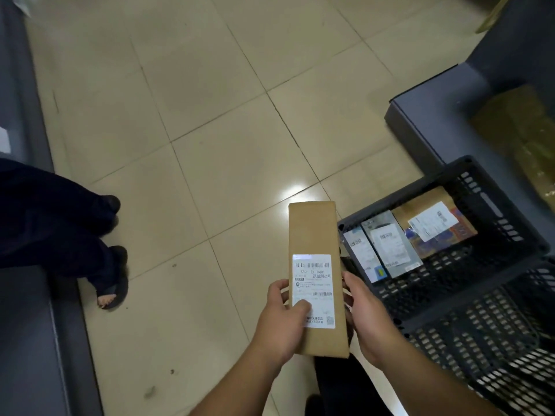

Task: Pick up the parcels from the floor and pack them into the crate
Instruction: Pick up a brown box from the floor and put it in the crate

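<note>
A long brown cardboard parcel (312, 232) with a white shipping label is held above the tiled floor, just left of the crate. My left hand (283, 319) grips its near left edge, thumb lying on the label. My right hand (365, 310) holds the near right edge, fingers hidden behind the box. The dark perforated plastic crate (495, 202) stands on the floor at the right. Inside it lie two grey bagged parcels (387, 244) side by side and a brown and blue parcel (435, 226) with a white label.
A second dark perforated crate (486, 349) sits in front of the first, at the lower right. A dark sofa (444, 115) with a yellowish bundle is behind the crates. Another person's legs and sandalled feet (112, 283) rest at the left by a dark bench (36, 340).
</note>
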The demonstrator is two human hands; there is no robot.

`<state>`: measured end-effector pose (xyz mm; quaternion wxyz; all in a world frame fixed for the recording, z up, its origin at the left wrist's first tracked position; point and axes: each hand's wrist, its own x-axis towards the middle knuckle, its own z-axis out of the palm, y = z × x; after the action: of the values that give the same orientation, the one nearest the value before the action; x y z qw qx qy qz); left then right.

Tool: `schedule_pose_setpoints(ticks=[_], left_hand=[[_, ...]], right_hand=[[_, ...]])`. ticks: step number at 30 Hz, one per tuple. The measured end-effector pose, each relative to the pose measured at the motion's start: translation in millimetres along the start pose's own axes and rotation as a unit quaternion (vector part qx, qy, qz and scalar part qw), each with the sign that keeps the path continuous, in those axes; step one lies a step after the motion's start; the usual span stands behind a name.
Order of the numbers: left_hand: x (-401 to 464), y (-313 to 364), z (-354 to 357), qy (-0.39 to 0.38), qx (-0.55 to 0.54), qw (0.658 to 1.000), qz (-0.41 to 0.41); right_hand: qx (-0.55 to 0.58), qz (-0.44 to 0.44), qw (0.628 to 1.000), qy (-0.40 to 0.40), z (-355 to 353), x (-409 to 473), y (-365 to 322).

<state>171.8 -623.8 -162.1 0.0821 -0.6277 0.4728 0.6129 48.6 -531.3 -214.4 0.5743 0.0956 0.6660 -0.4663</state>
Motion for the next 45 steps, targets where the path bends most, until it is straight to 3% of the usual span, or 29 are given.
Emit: schedule_pose_setpoints(ticks=[9,17,23,31,42,45], left_hand=[[55.7,89.3,17.0,-0.013,0.044,0.999,0.029],[112.8,149.2,77.6,-0.103,0.163,0.979,0.064],[161.0,179.3,137.9,-0.205,0.261,0.940,0.076],[224.5,201.7,221.9,-0.280,0.397,0.869,0.092],[326.8,158.4,327.7,-0.246,0.540,0.784,0.184],[355.8,146.8,349.5,-0.233,0.531,0.788,0.205]], right_hand=[[-0.042,0.008,0.999,0.006,-9.3,56.1,-86.9],[0.078,0.032,0.992,0.099,-60.6,86.7,-115.8],[0.223,0.096,0.943,0.226,-106.3,116.0,-108.9],[0.348,0.106,0.883,0.297,-150.8,171.7,-92.3],[0.352,0.071,0.885,0.296,-219.1,285.7,-45.7],[0.326,0.090,0.892,0.300,-230.6,333.8,-28.7]])
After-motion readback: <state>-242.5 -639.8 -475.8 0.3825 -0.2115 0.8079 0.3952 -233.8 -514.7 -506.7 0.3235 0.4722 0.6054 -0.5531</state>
